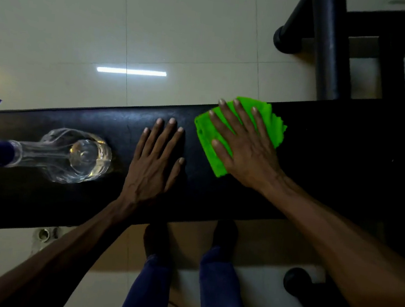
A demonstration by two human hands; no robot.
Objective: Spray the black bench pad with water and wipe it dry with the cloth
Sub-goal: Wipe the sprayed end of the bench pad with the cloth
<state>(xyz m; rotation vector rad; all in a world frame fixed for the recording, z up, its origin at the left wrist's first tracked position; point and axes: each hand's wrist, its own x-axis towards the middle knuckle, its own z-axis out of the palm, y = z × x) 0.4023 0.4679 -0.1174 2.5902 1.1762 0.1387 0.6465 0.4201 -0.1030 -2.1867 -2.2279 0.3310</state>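
The black bench pad (pixel 335 148) runs across the middle of the view. A bright green cloth (pixel 272 126) lies on it right of centre, and my right hand (pixel 242 147) presses flat on the cloth with straight, spread fingers. My left hand (pixel 155 163) rests flat on the bare pad just left of the cloth, fingers spread, holding nothing. A clear spray bottle (pixel 75 156) with a blue and white head stands on the pad at the left, apart from both hands.
Pale floor tiles (pixel 161 22) lie beyond the bench. A black metal frame (pixel 327 41) rises at the upper right. My legs in blue trousers (pixel 217 281) stand below the pad's near edge. A dark round weight (pixel 300 280) sits on the floor at lower right.
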